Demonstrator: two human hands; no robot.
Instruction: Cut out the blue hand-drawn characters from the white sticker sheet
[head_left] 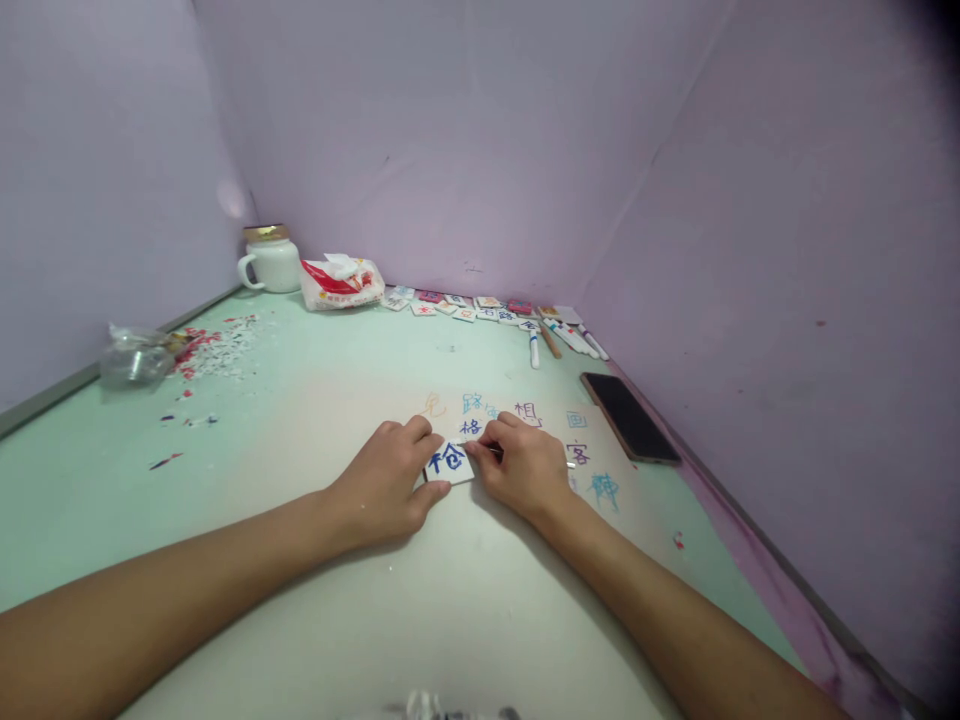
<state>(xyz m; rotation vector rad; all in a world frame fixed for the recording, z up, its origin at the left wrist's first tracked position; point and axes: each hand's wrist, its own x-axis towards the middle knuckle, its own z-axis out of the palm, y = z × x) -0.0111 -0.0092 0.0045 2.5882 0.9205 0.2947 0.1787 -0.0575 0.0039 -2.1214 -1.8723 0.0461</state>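
A small white square tile (pixel 449 463) with a blue handwritten character lies flat on the table in front of me. My left hand (pixel 397 475) grips it from the left, thumb along the near edge and fingers at the far left corner. From the right, my right hand (pixel 523 467) pinches a thin, slim tool (pixel 571 465); its tip meets the tile's upper right part, and a pale end shows beyond the hand. Most of the tool is hidden, so its kind is unclear. Coloured handwritten characters (pixel 528 413) cover the surface just behind and right of my hands.
A phone (pixel 631 418) lies at the right. Markers (pixel 574 338) and several character tiles (pixel 487 312) line the back. A tissue pack (pixel 343 284) and a lidded white mug (pixel 273 264) stand back left, near red and white scraps (pixel 217 347) and a clear plastic bag (pixel 139 358).
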